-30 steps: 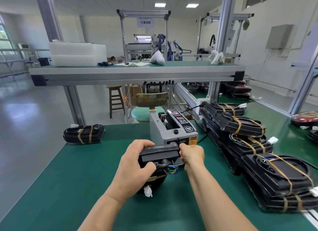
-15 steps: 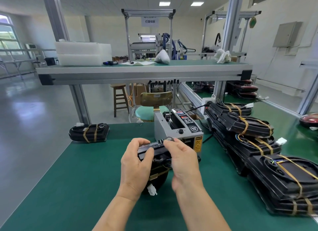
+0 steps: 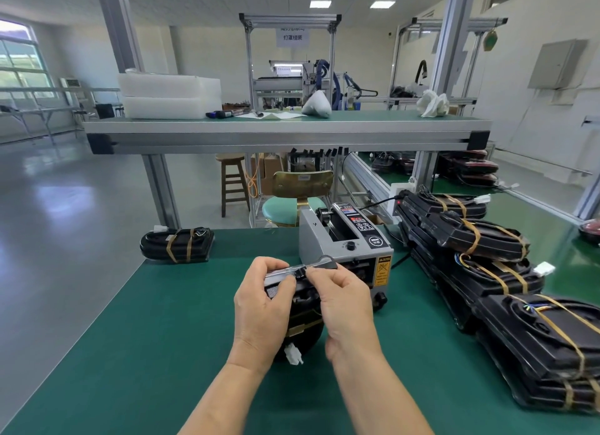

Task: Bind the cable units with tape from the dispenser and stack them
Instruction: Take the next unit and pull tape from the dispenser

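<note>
A black cable unit [image 3: 303,321] with a white connector at its bottom stands on edge on the green table, just in front of the grey tape dispenser [image 3: 344,240]. My left hand [image 3: 263,308] grips its upper left edge. My right hand [image 3: 344,305] pinches the top edge of the unit at a small black part; a thin strip along that edge looks like tape, though I cannot be sure. A brown tape band crosses the unit lower down. Stacked bound units [image 3: 480,240] lie at the right. One bound unit [image 3: 177,244] lies alone at the far left.
The green table [image 3: 136,353] ends at a drop to the grey floor on the left. A raised shelf [image 3: 285,133] spans above the table's far side. A stool [image 3: 233,183] and a chair [image 3: 300,191] stand beyond. The dispenser's black cord runs right behind it.
My right hand left the dispenser's mouth and came onto the top edge of the unit. The unit was tipped up closer to me, with my left hand still holding it.
</note>
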Available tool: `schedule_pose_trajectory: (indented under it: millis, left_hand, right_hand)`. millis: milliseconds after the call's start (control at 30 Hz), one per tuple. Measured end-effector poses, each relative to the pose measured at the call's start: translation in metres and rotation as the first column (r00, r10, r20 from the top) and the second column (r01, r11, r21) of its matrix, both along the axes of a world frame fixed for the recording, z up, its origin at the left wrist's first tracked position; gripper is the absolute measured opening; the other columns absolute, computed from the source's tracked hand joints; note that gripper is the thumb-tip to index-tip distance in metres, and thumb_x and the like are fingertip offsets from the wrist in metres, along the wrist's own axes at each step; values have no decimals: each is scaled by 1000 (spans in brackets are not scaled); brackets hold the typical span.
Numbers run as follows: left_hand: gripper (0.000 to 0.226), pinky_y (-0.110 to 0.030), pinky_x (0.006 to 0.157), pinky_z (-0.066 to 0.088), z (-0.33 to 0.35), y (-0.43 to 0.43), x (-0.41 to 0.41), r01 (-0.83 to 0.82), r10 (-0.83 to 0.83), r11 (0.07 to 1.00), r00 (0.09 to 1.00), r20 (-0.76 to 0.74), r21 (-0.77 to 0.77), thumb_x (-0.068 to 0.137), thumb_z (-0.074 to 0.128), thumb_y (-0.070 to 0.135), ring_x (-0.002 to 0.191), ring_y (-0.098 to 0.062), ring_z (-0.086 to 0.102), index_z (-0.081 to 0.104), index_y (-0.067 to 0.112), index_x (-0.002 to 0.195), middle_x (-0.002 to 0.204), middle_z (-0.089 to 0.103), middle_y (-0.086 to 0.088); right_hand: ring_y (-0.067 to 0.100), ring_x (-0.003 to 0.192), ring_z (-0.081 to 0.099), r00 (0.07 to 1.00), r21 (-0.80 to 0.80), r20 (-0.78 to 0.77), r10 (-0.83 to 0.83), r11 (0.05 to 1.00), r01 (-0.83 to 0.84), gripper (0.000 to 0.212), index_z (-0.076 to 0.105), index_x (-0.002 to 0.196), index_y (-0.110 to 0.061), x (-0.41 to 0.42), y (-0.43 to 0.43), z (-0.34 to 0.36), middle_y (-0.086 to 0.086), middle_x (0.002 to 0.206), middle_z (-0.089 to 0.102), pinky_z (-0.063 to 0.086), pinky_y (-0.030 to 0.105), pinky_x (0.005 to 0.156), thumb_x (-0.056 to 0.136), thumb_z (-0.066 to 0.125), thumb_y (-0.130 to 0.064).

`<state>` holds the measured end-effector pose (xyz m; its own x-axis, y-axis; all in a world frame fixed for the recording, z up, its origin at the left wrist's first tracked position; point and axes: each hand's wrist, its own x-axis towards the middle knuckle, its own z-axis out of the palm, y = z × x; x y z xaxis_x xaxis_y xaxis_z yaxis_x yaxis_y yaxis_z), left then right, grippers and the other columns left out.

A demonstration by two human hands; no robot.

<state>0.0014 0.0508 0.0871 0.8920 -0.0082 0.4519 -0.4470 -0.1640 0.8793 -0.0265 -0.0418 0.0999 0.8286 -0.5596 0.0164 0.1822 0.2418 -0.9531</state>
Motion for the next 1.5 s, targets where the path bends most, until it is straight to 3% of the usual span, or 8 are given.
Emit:
schedule_pose_trajectory:
  millis: [300, 500, 800, 967, 1100, 1200, 1300, 1500]
  left_hand:
    - [14, -10, 64, 44, 1, -5, 2, -110, 110, 993, 994, -3, -35, 83, 72, 18, 75, -4, 59, 60, 23, 77, 79, 64, 18]
    - [16, -8, 60, 42, 3, -5, 5, -136, 135, 990, 991, -24, -26, 80, 73, 15, 70, -2, 58, 60, 21, 74, 74, 64, 16]
    - [18, -19, 63, 44, 1, 5, 12, -161, 155, 986, 981, -115, -46, 77, 78, 25, 67, -1, 58, 61, 22, 74, 73, 65, 15]
    - [35, -10, 53, 38, 7, 17, 21, -206, 220, 971, 968, -117, 122, 68, 84, 41, 62, 3, 53, 57, 19, 71, 68, 63, 7]
    - [50, -25, 53, 38, 22, 33, 32, -137, 168, 916, 985, -50, 377, 66, 81, 52, 56, -9, 47, 50, 14, 66, 61, 56, 3]
    - [51, -33, 64, 46, 38, 39, 40, -37, 19, 677, 999, 32, 735, 74, 59, 73, 71, -16, 56, 53, 23, 79, 69, 59, 6]
    - [68, -36, 77, 49, 45, 34, 40, 24, -123, 497, 991, 43, 867, 71, 23, 89, 90, -16, 60, 49, 37, 105, 91, 63, 12]
    - [77, -31, 81, 48, 42, 48, 38, 160, -186, 609, 981, -55, 777, 55, 50, 88, 85, -5, 60, 43, 52, 123, 86, 65, 16]
  right_hand:
    - [-1, 125, 48, 999, -136, 13, -45, 990, 46, 24, 73, 57, -16, -2, 4, -5, -5, 121, 62, 42, 43, 107, 80, 73, -12]
    - [16, 115, 59, 995, -233, 10, -97, 968, 96, 17, 72, 65, -24, 0, 3, -10, -1, 114, 64, 47, 45, 101, 81, 73, -16]
    - [-3, 93, 65, 994, -257, 86, -75, 962, 95, 26, 64, 99, -30, 4, -9, -14, -10, 99, 71, 50, 20, 86, 90, 63, -5]
    - [-1, 98, 67, 995, -264, 87, -40, 963, 61, 26, 67, 108, -27, 6, -2, -14, -11, 102, 73, 54, 25, 91, 91, 63, -7]
    - [-1, 102, 65, 997, -268, 70, -8, 963, 27, 29, 67, 113, -26, 7, 5, -12, -12, 106, 72, 52, 29, 96, 91, 61, -7]
    - [-5, 108, 62, 997, -246, 69, 18, 969, 0, 33, 64, 114, -32, 7, 10, -13, -16, 111, 70, 50, 26, 98, 92, 58, -8]
    - [-5, 108, 63, 993, -148, 74, 92, 986, -80, 39, 62, 112, -33, 8, 13, -16, -19, 108, 72, 49, 22, 94, 92, 52, 0]
    - [6, 61, 63, 984, 193, -78, -161, 966, 173, 11, 66, 91, -11, 18, -31, -33, 3, 77, 67, 50, 22, 58, 92, 59, -2]
